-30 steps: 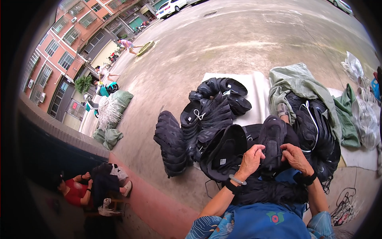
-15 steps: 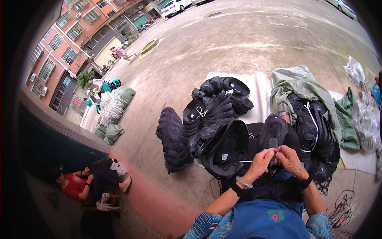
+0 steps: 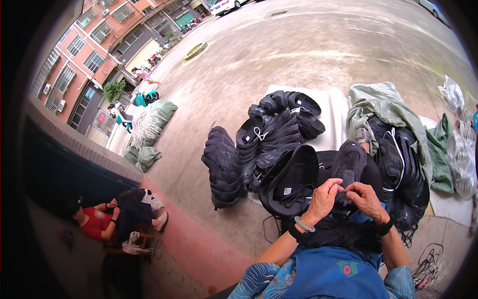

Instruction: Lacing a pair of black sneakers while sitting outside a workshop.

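A black shoe upper (image 3: 350, 162) lies on my lap, its toe pointing away from me. Over its near end are my left hand (image 3: 324, 200) and my right hand (image 3: 367, 202), thumbs and forefingers pinched together. The two sets of fingertips are close but slightly apart. Whatever they pinch is too small to make out. Left of my left hand rests a larger black nested stack of uppers (image 3: 294, 179), with a small white label inside. Beyond it are a curved row of nested black uppers (image 3: 276, 132) with a white lace tied round it and another row (image 3: 221, 169).
On the right, a grey-green cloth (image 3: 381, 99) partly covers more black uppers (image 3: 403, 162). Clear plastic bags (image 3: 460, 162) lie farther right, and tangled cords (image 3: 429, 266) near my right elbow. A seated person in red (image 3: 99, 224) is at lower left. White strands (image 3: 148, 124) drape over a green sack.
My fingertips, nearly touching before, have drawn a little apart. A white strand beside my left hand no longer shows. The whole view has shifted slightly, and a distant person has moved left.
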`<act>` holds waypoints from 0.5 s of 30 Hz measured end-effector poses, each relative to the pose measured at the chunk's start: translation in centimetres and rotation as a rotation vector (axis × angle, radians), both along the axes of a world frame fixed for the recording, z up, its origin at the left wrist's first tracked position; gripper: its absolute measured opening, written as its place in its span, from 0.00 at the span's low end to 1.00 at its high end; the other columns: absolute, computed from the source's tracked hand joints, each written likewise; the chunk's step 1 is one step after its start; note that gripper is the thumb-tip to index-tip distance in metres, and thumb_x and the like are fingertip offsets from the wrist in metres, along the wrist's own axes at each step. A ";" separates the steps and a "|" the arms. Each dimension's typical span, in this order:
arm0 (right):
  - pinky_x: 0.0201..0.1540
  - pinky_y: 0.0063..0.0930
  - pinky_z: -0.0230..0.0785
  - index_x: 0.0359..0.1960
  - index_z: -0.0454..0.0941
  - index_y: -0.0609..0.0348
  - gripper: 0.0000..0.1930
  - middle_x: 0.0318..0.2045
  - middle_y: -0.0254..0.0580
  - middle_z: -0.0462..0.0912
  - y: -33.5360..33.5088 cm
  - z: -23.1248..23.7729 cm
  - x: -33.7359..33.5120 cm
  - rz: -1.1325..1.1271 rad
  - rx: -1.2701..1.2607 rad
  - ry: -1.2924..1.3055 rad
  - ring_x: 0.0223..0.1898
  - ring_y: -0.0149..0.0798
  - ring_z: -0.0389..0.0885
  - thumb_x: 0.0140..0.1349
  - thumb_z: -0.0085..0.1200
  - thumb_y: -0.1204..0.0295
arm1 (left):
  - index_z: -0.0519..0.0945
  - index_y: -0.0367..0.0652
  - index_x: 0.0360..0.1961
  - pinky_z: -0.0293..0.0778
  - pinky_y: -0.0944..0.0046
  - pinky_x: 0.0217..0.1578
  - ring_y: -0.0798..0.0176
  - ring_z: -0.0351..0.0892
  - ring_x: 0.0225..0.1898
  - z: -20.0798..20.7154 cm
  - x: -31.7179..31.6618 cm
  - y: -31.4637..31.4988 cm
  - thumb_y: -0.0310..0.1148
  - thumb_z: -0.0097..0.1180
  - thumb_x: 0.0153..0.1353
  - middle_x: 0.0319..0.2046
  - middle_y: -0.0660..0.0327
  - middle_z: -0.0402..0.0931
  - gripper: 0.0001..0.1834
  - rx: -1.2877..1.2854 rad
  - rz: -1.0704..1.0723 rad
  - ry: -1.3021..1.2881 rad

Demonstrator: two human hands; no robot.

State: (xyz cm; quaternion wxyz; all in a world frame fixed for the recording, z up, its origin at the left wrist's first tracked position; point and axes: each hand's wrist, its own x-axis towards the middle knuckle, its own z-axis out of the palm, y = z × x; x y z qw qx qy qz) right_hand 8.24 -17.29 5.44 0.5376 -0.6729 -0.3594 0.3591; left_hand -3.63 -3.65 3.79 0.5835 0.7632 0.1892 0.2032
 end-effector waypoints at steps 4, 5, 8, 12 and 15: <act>0.27 0.18 0.66 0.34 0.77 0.66 0.08 0.22 0.34 0.78 0.4 0.3 0.2 -0.026 -0.011 -0.004 0.24 0.25 0.76 0.61 0.51 0.73 | 0.73 0.36 0.50 0.73 0.70 0.34 0.71 0.77 0.29 0.3 -0.4 0.0 0.31 0.45 0.66 0.35 0.58 0.82 0.14 0.008 0.038 0.043; 0.27 0.18 0.66 0.34 0.77 0.66 0.08 0.22 0.33 0.77 0.6 0.3 0.2 -0.034 -0.034 0.049 0.24 0.25 0.76 0.61 0.51 0.73 | 0.73 0.36 0.50 0.73 0.70 0.35 0.71 0.77 0.29 0.0 -0.5 -0.1 0.31 0.45 0.66 0.35 0.58 0.83 0.14 0.006 0.078 0.021; 0.27 0.18 0.66 0.34 0.76 0.66 0.07 0.21 0.33 0.77 0.6 0.1 0.1 -0.015 -0.052 -0.002 0.23 0.24 0.76 0.61 0.49 0.74 | 0.73 0.36 0.50 0.73 0.72 0.30 0.74 0.75 0.25 -0.8 -0.7 0.0 0.32 0.45 0.66 0.36 0.58 0.83 0.15 0.029 0.077 -0.006; 0.26 0.18 0.64 0.35 0.76 0.66 0.08 0.20 0.32 0.76 0.4 1.6 0.3 -0.001 -0.045 -0.004 0.23 0.23 0.75 0.62 0.48 0.73 | 0.73 0.35 0.51 0.73 0.73 0.25 0.75 0.75 0.24 1.3 -1.7 0.8 0.32 0.46 0.66 0.35 0.60 0.83 0.16 -0.103 -0.038 0.218; 0.24 0.16 0.61 0.35 0.76 0.65 0.07 0.19 0.31 0.76 -0.2 2.4 1.5 -0.056 0.022 0.002 0.21 0.22 0.71 0.62 0.48 0.74 | 0.73 0.36 0.50 0.73 0.74 0.22 0.76 0.74 0.22 1.1 -2.5 1.3 0.33 0.48 0.66 0.34 0.61 0.82 0.15 -0.142 0.010 0.166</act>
